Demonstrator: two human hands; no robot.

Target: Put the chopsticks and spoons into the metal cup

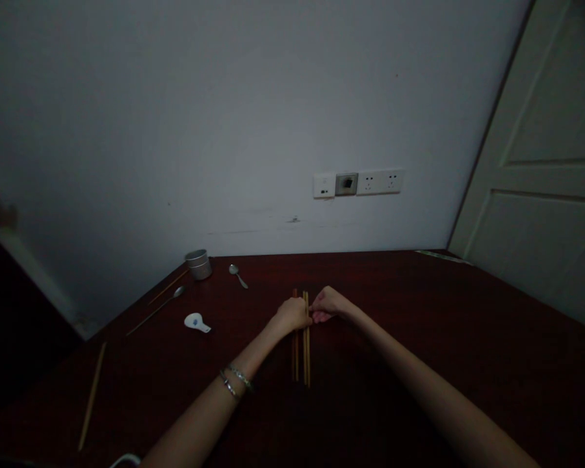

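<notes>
The chopsticks (306, 364) lie side by side mid-table, pointing towards the wall, a reddish pair left of a yellow one. The left hand (292, 314) lies across them, but in this dim light I can't tell whether its fingers are clamped on any. The right hand (328, 303) is curled just beside the rightmost stick; whether its fingers grip it, I can't tell either. Farther left on the dark red table (394, 292) are a white spoon (195, 322) (blue mark in its bowl) and a metal cup (198, 265).
</notes>
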